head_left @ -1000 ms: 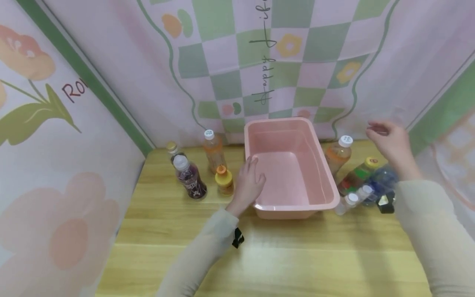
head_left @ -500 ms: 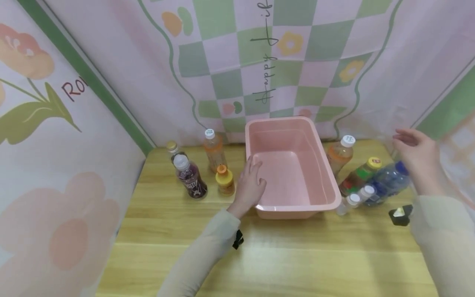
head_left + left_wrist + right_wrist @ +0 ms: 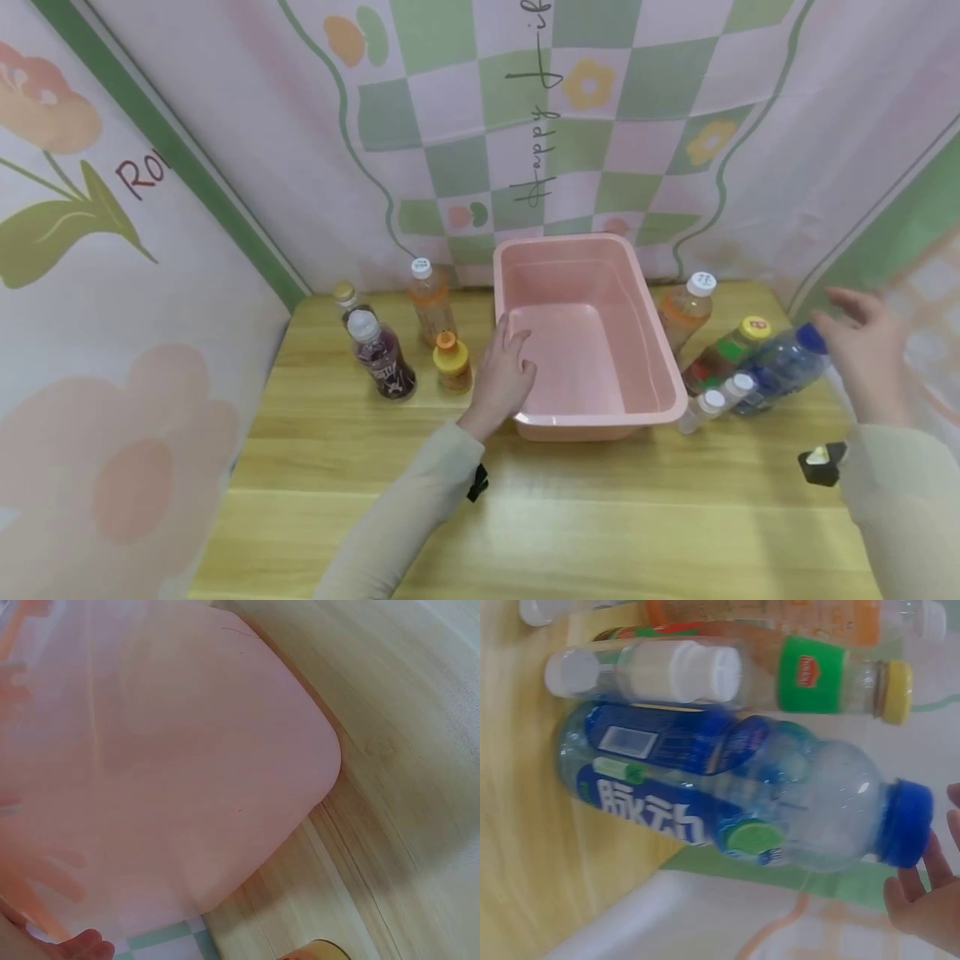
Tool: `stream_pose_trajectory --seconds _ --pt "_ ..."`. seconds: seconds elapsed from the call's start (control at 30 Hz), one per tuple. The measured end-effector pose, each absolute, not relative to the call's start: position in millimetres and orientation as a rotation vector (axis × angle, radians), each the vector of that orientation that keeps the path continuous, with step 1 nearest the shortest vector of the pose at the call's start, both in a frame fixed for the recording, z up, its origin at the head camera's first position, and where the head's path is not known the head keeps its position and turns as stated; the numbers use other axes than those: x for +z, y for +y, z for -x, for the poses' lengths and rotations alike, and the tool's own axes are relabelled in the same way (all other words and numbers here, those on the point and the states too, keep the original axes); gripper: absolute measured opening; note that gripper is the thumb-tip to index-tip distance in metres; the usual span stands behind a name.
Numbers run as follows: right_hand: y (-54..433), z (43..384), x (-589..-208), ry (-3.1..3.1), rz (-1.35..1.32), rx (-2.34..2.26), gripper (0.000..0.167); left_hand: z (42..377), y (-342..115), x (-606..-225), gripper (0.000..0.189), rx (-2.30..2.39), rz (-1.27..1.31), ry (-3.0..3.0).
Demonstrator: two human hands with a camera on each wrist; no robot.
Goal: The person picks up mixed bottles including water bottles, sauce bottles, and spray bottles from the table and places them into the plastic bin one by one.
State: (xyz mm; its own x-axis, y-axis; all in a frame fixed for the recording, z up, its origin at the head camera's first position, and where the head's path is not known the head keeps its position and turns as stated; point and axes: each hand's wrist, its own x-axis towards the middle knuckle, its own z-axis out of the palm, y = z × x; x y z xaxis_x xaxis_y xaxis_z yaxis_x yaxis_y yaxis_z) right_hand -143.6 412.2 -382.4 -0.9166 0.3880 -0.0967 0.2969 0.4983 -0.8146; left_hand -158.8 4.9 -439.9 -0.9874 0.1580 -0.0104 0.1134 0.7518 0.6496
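Resting over the left rim of a pink basin point(image 3: 577, 422) at the centre of the head view, my left hand point(image 3: 498, 382) has its fingers extended and apart, clamped on nothing; I take that light contact as a way to steady the basin on the table point(image 3: 585, 525). Toward the right edge, my right hand point(image 3: 868, 354) is at the top of a blue-capped bottle point(image 3: 782, 368), which stands on the table to the basin's right. Those fingers are bent, with a gap between them and the thumb; I cannot tell whether they touch the cap. Being at cap height seems sensible to me, since the bottle's body is crowded by two small white-capped bottles point(image 3: 710, 403) and a yellow-capped bottle point(image 3: 726, 357). More bottles point(image 3: 386, 365) stand left of the basin, perhaps set aside so that both groups flank it within reach.
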Motion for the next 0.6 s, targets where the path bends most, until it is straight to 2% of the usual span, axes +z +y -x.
stream_pose_trajectory --seconds 0.2,0.6 --pt "413 138 -395 -2.627 0.550 1.380 0.060 158 4 -440 0.050 1.043 -0.227 2.884" --pt "412 133 -411 -2.511 0.609 1.414 0.062 160 4 -441 0.049 1.021 -0.212 2.882"
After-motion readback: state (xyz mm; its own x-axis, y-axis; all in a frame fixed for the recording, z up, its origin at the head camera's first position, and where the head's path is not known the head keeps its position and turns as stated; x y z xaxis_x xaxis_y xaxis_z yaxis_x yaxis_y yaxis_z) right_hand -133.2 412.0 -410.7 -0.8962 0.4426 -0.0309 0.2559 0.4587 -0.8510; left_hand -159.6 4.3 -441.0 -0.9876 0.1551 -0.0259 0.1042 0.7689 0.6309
